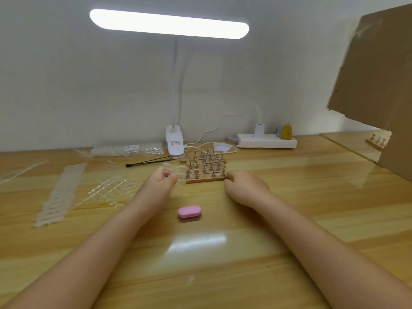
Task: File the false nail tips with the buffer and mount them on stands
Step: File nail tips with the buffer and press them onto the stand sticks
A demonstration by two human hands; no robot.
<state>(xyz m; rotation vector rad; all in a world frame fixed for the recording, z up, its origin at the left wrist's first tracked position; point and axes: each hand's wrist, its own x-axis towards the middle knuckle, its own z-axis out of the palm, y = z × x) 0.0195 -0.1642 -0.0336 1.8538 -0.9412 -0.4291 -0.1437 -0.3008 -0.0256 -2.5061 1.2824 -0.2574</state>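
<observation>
Bare hands (163, 178) (242, 186) curled, left perhaps pinching plastic

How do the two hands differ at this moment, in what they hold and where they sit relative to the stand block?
The left hand pinches a strip of clear nail tips, while the right hand holds nothing visible, its fingers curled. The left hand sits at the left front corner of the stand block; the right hand sits at its right front corner. Neither touches the pink buffer.
</observation>
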